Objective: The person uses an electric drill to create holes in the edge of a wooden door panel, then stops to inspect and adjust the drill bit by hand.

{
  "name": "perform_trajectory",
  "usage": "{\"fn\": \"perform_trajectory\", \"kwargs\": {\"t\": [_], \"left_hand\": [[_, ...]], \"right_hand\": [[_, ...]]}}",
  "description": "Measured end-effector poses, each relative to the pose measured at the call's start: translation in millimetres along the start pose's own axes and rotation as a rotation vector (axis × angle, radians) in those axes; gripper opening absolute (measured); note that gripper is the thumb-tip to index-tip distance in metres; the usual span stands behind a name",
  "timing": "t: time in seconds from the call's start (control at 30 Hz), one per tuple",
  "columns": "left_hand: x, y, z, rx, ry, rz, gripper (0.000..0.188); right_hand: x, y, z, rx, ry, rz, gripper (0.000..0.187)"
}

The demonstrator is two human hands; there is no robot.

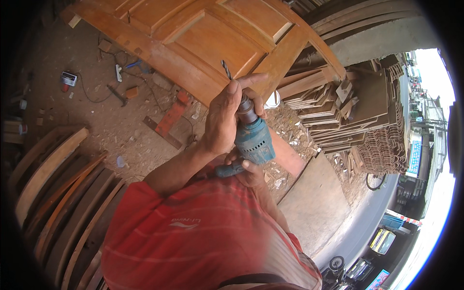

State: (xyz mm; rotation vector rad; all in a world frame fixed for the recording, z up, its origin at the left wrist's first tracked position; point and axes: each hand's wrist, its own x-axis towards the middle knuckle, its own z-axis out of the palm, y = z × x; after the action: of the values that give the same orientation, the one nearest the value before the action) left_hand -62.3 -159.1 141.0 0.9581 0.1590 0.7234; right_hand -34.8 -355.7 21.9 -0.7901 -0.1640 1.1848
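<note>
A blue power drill (257, 144) is held upright in front of my red shirt, its spiral drill bit (225, 69) pointing away from me. My left hand (224, 113) is closed around the metal chuck (247, 112), with the index finger stretched out beside the bit. Lower down, my right hand (252, 175) grips the drill's handle (228, 170); some of its fingers are hidden behind the tool. Beyond the bit lies a panelled orange-brown wooden door (212, 43), and the bit's tip overlaps it in view. Whether they touch, I cannot tell.
Curved wooden pieces (53, 179) stand at the left. Stacked boards (333, 106) rise at the right, near a flat sheet (319, 203). A hammer (117, 95), cords and an orange-red metal piece (172, 116) lie on the dusty floor. A road runs along the far right.
</note>
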Motion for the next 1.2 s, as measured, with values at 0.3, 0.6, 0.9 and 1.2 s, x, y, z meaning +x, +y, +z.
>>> {"fn": "perform_trajectory", "kwargs": {"t": [0.3, 0.6, 0.9, 1.2], "left_hand": [[0.5, 1.5, -1.0, -0.072, 0.017, -0.041, 0.069], [-0.2, 2.6, -6.3, -0.119, -0.002, -0.054, 0.068], [-5.1, 4.9, -11.9, -0.141, -0.082, -0.036, 0.072], [-4.7, 8.3, -18.4, -0.105, -0.104, -0.034, 0.066]], "right_hand": [[-1.4, 2.2, 7.4, -0.033, 0.040, -0.014, 0.047], [0.6, 5.1, 11.5, -0.004, 0.045, -0.003, 0.047], [0.7, 14.7, 2.3, 0.033, 0.008, 0.017, 0.059], [-3.7, 17.1, 14.9, -0.035, 0.056, 0.003, 0.051]]}}
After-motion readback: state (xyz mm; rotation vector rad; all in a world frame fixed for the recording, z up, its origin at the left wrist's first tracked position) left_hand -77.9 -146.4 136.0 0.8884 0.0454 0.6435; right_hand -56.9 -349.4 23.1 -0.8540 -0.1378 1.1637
